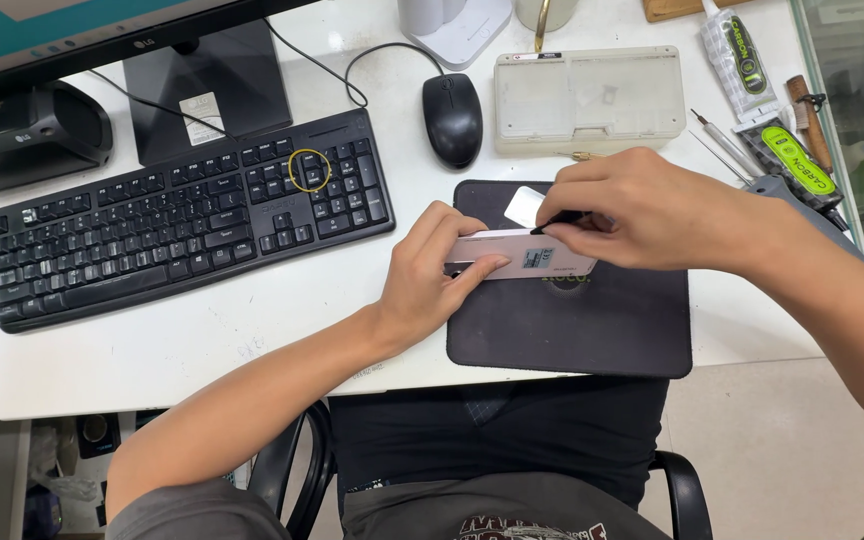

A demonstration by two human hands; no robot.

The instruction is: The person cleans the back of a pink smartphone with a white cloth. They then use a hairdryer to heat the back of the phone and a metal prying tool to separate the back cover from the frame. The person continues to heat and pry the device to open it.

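Observation:
A flat pale pinkish device (524, 254), like a phone standing on its long edge, rests on a dark mat (592, 325). My left hand (430, 275) grips its left end, thumb along the front. My right hand (634, 210) is closed over its right part and pinches a thin black tool (558, 219) against the top edge. A small white piece (524, 206) lies on the mat just behind the device.
A black keyboard (187, 215) lies to the left, a black mouse (452, 118) behind the mat. A translucent plastic box (589, 98) sits at the back. Glue tubes (742, 58), a screwdriver (717, 130) and small tools crowd the right edge. A monitor stand (202, 90) is at far left.

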